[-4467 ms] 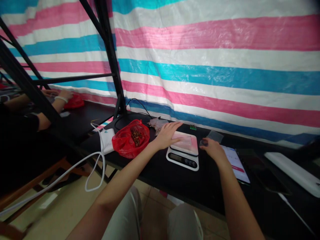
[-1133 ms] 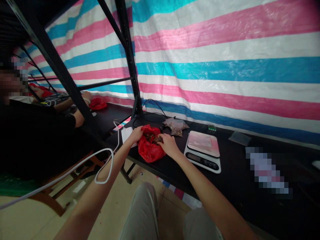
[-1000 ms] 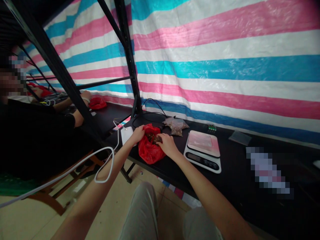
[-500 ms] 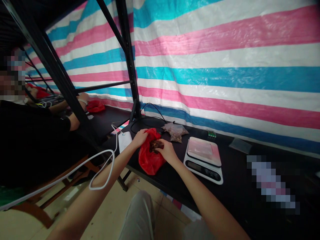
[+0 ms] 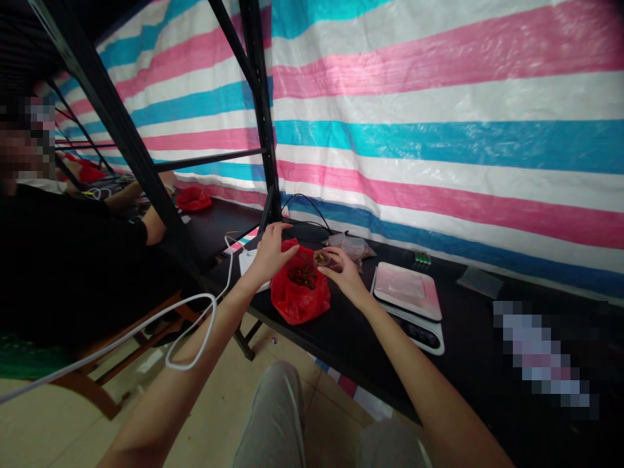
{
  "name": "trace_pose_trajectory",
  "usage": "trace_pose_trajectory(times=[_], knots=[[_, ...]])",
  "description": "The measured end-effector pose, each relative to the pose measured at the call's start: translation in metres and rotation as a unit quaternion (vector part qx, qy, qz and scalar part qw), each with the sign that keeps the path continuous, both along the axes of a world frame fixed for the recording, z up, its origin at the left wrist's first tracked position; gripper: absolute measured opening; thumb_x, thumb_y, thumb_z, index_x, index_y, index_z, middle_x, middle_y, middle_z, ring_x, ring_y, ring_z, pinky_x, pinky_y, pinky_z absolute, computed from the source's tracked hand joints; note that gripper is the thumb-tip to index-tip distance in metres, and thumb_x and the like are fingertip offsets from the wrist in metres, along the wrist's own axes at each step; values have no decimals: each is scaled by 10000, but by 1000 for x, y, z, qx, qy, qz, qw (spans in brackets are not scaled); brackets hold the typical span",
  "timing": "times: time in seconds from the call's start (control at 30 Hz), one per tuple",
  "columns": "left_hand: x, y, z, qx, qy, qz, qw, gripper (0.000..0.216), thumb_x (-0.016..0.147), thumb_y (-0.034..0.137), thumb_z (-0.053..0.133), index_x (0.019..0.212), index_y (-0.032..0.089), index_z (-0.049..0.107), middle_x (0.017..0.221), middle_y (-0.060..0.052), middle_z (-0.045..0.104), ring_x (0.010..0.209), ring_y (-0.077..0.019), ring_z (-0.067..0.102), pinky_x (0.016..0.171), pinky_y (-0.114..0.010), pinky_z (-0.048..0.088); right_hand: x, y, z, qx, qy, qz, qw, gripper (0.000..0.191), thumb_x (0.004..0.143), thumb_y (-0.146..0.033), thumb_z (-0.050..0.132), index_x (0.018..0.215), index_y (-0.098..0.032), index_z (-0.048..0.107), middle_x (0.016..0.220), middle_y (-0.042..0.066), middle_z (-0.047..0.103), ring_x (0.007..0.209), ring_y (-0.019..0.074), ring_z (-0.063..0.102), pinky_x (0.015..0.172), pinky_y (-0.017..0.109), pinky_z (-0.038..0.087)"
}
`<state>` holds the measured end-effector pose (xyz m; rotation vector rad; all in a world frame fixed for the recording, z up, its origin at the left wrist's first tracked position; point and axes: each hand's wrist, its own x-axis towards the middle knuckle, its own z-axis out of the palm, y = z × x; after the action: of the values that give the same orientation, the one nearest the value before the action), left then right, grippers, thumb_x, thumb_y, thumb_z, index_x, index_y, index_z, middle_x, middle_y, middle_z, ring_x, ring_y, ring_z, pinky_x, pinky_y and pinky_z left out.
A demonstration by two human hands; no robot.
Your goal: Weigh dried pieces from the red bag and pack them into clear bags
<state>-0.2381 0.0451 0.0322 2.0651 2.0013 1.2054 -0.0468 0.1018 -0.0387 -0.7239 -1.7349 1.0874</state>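
A red plastic bag (image 5: 292,307) stands with its mouth open on the black table, dark brown dried bits (image 5: 303,277) inside. My right hand (image 5: 345,273) pinches a small clear round cup (image 5: 321,259) at the bag's right rim; brownish pieces show in it. At the bag's left edge, my left hand (image 5: 271,252) is raised with thumb and fingers apart, holding nothing. Behind my right hand lie clear bags of brownish pieces (image 5: 359,247), partly hidden. To the right sits a white digital scale (image 5: 433,338) with a clear flat tray (image 5: 400,283) on top.
A white box-shaped device (image 5: 247,261) with a white cable (image 5: 214,318) lies left of the bag; the cable loops across my left forearm. Green batteries (image 5: 422,259) and a flat clear pouch (image 5: 480,281) lie behind the scale. Another person (image 5: 63,260) works beyond a black post (image 5: 121,136).
My left hand has let go of the red bag's rim and opened. My right hand has come up out of the bag with the clear cup, moving to its right rim.
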Motion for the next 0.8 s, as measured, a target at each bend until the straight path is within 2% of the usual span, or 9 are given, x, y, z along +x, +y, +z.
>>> trace_pose_trajectory(times=[0.07, 0.13, 0.23, 0.3, 0.37, 0.47, 0.6, 0.7, 0.8], knots=[[24, -16, 13, 74, -31, -29, 996, 369, 799, 279, 524, 1155, 192, 470, 1259, -97, 430, 1219, -248, 392, 1011, -388, 316, 17, 2, 11, -8, 37, -9, 999, 432, 655, -302, 705, 1043, -232, 530, 1121, 62, 642, 1042, 209, 593, 818, 338, 462], [49, -28, 19, 115, -51, -56, 990, 300, 824, 253, 483, 1120, 202, 490, 1257, -85, 432, 1227, -242, 381, 1027, -383, 293, 44, 2, 24, -18, 54, -16, 998, 429, 632, -315, 727, 1010, -244, 537, 1109, 49, 647, 1027, 205, 600, 848, 348, 458], [87, -27, 10, 99, -33, -157, 982, 261, 837, 273, 480, 1088, 218, 519, 1249, -74, 452, 1193, -237, 406, 1013, -366, 304, 96, -4, 41, -28, 60, -48, 997, 420, 630, -317, 739, 1003, -272, 552, 1123, 22, 642, 1050, 193, 588, 910, 358, 440], [113, -13, -3, 54, 14, -253, 966, 324, 821, 339, 520, 1125, 227, 512, 1257, -81, 458, 1183, -245, 411, 1000, -378, 316, 132, -9, 47, -37, 49, -65, 996, 414, 648, -315, 732, 1025, -282, 565, 1143, 18, 634, 1067, 191, 579, 948, 371, 420], [142, 9, -18, 8, 74, -328, 942, 488, 782, 437, 566, 1209, 222, 465, 1278, -107, 450, 1195, -264, 399, 993, -413, 319, 164, -13, 45, -42, 43, -83, 995, 415, 666, -315, 721, 1051, -286, 570, 1143, 23, 635, 1064, 193, 581, 976, 395, 401], [183, 44, -36, -53, 144, -387, 909, 692, 728, 543, 587, 1290, 183, 405, 1331, -157, 416, 1220, -303, 378, 976, -454, 326, 197, -14, 35, -40, 83, -134, 987, 399, 678, -319, 710, 1051, -289, 572, 1109, 19, 648, 1055, 189, 587, 1007, 421, 374], [212, 75, -49, -79, 170, -431, 883, 573, 758, 481, 588, 1228, 164, 505, 1228, -144, 540, 1126, -279, 486, 945, -386, 357, 211, -12, 27, -49, 136, -183, 972, 389, 675, -320, 708, 1037, -287, 570, 1082, 15, 656, 1039, 184, 596, 1011, 420, 374], [216, 83, -54, -66, 159, -434, 884, 508, 760, 449, 599, 1193, 187, 549, 1172, -117, 585, 1089, -261, 512, 937, -357, 353, 209, -12, 29, -55, 146, -174, 972, 390, 682, -320, 702, 1046, -283, 566, 1092, 16, 654, 1044, 186, 594, 1011, 419, 375], [215, 86, -56, -64, 148, -422, 892, 581, 716, 517, 621, 1205, 215, 539, 1162, -98, 583, 1092, -266, 494, 958, -381, 327, 205, -14, 31, -54, 133, -158, 977, 391, 690, -315, 697, 1057, -284, 564, 1110, 13, 648, 1072, 187, 579, 1020, 417, 365]])
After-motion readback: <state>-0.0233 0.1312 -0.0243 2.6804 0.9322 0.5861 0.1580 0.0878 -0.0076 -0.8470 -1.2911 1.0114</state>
